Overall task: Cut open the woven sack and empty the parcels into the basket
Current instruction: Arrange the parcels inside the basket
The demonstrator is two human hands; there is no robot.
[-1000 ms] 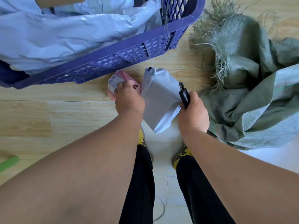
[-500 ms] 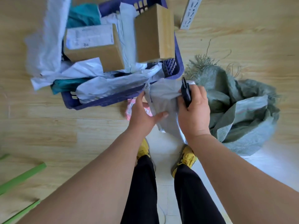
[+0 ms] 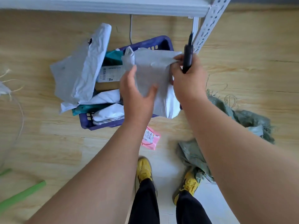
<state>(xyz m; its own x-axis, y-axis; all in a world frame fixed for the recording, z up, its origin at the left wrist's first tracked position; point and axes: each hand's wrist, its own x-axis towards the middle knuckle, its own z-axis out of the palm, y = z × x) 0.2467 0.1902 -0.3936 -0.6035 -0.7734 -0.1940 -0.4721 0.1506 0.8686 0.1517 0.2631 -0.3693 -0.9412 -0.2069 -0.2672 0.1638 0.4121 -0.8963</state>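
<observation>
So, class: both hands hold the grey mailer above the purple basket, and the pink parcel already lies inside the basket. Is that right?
Not quite. In the head view the pink parcel lies on the floor beside the purple basket, not inside. Both hands, left and right, do hold the grey mailer above it.

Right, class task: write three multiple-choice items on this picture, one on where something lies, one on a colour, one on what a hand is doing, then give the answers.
1. Where is the pink parcel?
A in the basket
B on the floor
C on the shelf

2. What colour is the basket?
A purple
B red
C yellow

3. What does the right hand hold?
A nothing
B only the cutter
C the black cutter and the grey parcel

Answers: B, it lies on the floor short of the basket; A, its rim is purple; C, its fingers grip both.
</observation>
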